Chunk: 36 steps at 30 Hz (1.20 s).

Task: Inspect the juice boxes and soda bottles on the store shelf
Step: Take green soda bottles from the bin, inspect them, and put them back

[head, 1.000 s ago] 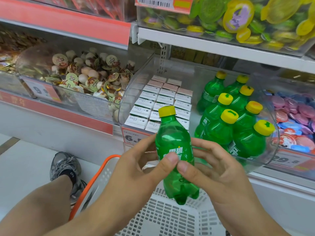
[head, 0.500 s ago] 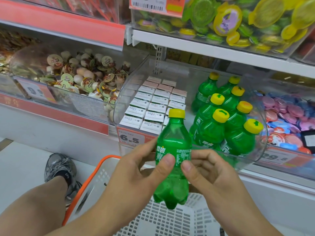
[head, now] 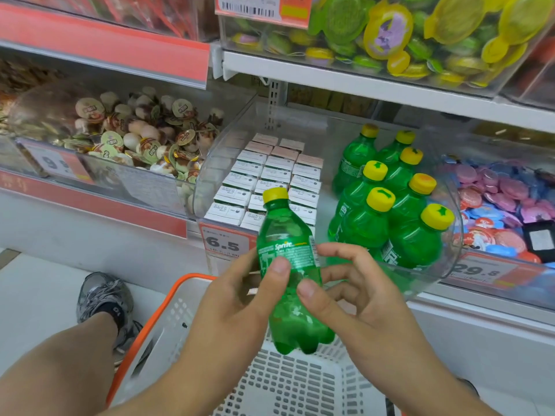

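Head view shows you on the looking step: your left hand (head: pixel 240 298) and right hand (head: pixel 357 298) both pinch the green soda bottle (head: pixel 288 265), held upright above the white basket (head: pixel 294 382), label toward you. Next, I think, you should put it back beside the other bottles (head: pixel 390 211) and check the juice boxes (head: pixel 270 181).

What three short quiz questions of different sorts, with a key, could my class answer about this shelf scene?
1. True or false: the held bottle lies in the basket.
2. Which hands grip the bottle? A) left hand only B) right hand only C) both
3. Fill in: the juice boxes stand to the ____ of the shelf bottles in the clear bin.

Key: 1 false, it is held above the basket; 2 C; 3 left.
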### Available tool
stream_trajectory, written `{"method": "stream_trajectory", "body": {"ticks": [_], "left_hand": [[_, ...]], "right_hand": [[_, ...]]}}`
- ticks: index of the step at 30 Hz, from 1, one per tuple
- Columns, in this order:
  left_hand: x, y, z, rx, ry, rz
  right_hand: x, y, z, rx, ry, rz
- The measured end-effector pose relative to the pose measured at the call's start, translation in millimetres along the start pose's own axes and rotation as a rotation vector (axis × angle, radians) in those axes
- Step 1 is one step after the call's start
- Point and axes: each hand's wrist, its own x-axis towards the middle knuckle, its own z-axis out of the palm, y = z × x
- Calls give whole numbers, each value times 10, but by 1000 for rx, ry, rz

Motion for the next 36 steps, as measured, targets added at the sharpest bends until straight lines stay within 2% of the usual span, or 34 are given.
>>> {"method": "stream_trajectory", "body": {"ticks": [4, 6, 9, 13, 16, 20, 23, 25, 29, 32, 34, 36], "left_hand": [[23, -15, -22, -141, 108, -1], [33, -13, -24, -201, 134, -13], [39, -2, -26, -197, 105, -27], [46, 35, -62, -5, 20, 13], [51, 45, -86, -41, 71, 10], [90, 52, -117, -278, 149, -139], [112, 50, -138, -282, 109, -244], [114, 41, -138, -169, 72, -238], [99, 58, -128, 32, 48, -103], [86, 85, -121, -52, 93, -54], [76, 77, -108, -164, 95, -89], [68, 42, -109, -258, 74, -123]], "right_hand": [[13, -46, -21, -23, -28, -56], [18, -33, -12, -11, -57, -2], [-9, -20, 44, 145, -97, 127], [-23, 8, 41, 17, -42, 7], [-18, 8, 6, -31, -70, -53], [16, 21, -14, 101, -140, 4], [21, 69, 15, 240, -170, 103], [-1, 114, 16, 157, -151, 49], [-43, 101, -1, -20, -84, -89], [-22, 46, -43, -111, -56, -105], [-11, 22, -81, -209, -90, -19], [-21, -6, -84, -182, -189, 100]]}}
